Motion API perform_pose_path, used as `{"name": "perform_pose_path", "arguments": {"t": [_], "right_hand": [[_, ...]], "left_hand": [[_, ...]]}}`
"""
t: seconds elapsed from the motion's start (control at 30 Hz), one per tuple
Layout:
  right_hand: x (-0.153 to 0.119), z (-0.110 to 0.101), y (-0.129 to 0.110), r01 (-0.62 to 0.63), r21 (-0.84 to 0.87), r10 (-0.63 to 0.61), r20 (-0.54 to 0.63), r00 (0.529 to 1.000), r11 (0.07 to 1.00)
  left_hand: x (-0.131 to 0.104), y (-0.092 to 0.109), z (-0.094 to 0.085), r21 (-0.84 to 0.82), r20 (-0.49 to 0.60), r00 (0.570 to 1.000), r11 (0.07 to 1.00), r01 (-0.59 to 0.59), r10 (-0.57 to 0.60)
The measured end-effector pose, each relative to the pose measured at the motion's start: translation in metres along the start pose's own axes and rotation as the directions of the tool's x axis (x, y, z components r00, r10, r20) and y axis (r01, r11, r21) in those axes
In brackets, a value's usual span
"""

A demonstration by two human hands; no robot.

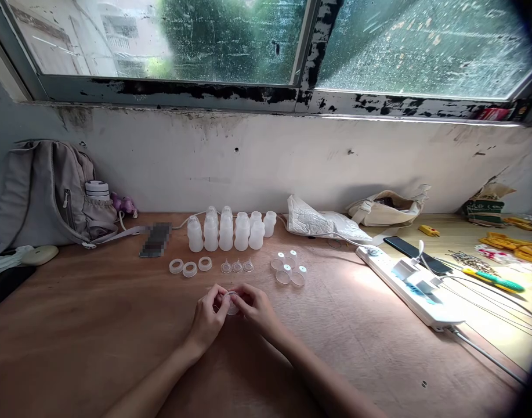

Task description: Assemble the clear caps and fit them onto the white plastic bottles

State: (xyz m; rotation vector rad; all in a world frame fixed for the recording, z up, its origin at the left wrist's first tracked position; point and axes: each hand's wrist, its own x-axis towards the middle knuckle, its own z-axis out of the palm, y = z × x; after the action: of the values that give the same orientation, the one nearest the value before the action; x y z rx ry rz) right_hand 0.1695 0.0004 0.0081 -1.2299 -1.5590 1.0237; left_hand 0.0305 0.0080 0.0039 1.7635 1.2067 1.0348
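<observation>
Item, one small clear round piece: between the two hands, low over the front of the bench, partly hidden by the fingers.
Item, left hand: grip nearly closed, thumb and fingertips pinching the piece at its left side.
Item, right hand: grip likewise nearly closed, thumb and fingers on the right side of the same piece.

Directly beyond the hands, three groups in a loose row: three white rings at left; three small clear nipple-shaped parts in the middle; four clear round pieces with small white discs at right.

Behind these, a cluster of translucent white bottles, upright; those at left have domed tops, those at right flatter ones.

Far left: one grey backpack against the wall, a white-lidded container in its side pocket, a purple toy beside it. Near the bottles, one flat dark object, its surface pixelated.

Right: one silvery pouch; one cream bag, open; one white power strip bearing plugged-in adapters; one dark phone beyond it; one green-handled tool.
</observation>
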Motion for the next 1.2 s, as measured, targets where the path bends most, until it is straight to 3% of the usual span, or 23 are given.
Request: {"name": "perform_pose_path", "arguments": {"t": [0.43, 0.53, 0.63, 0.7, 0.9, 1.2], "right_hand": [[0.001, 0.004, 0.006, -0.008, -0.009, 0.008, -0.062, 0.998, 1.0], [0.001, 0.009, 0.008, -0.063, 0.099, 0.071, -0.089, 0.993, 0.993], [0.001, 0.012, 0.011, -0.15, 0.284, 0.172, -0.052, 0.984, 0.947], [0.001, 0.012, 0.012, -0.155, 0.319, 0.174, -0.032, 0.984, 0.935], [0.002, 0.004, 0.01, -0.033, 0.047, 0.036, -0.082, 0.996, 0.998], [0.003, 0.004, 0.007, -0.033, 0.035, 0.035, -0.062, 0.997, 0.999]], "left_hand": [[-0.001, 0.0, 0.002, 0.109, -0.022, 0.998, 0.992, -0.056, 0.059], [-0.001, 0.0, 0.002, 0.048, -0.023, 0.999, 0.998, -0.029, 0.03], [-0.001, -0.001, 0.003, -0.05, -0.034, 0.999, 0.999, 0.007, -0.009], [0.0, -0.003, 0.002, -0.05, -0.032, 0.999, 0.999, 0.016, -0.018], [0.003, -0.006, -0.001, 0.223, -0.01, 0.997, 0.972, -0.077, 0.081], [0.001, -0.007, 0.003, 0.252, -0.029, 0.993, 0.962, -0.107, 0.118]]}}
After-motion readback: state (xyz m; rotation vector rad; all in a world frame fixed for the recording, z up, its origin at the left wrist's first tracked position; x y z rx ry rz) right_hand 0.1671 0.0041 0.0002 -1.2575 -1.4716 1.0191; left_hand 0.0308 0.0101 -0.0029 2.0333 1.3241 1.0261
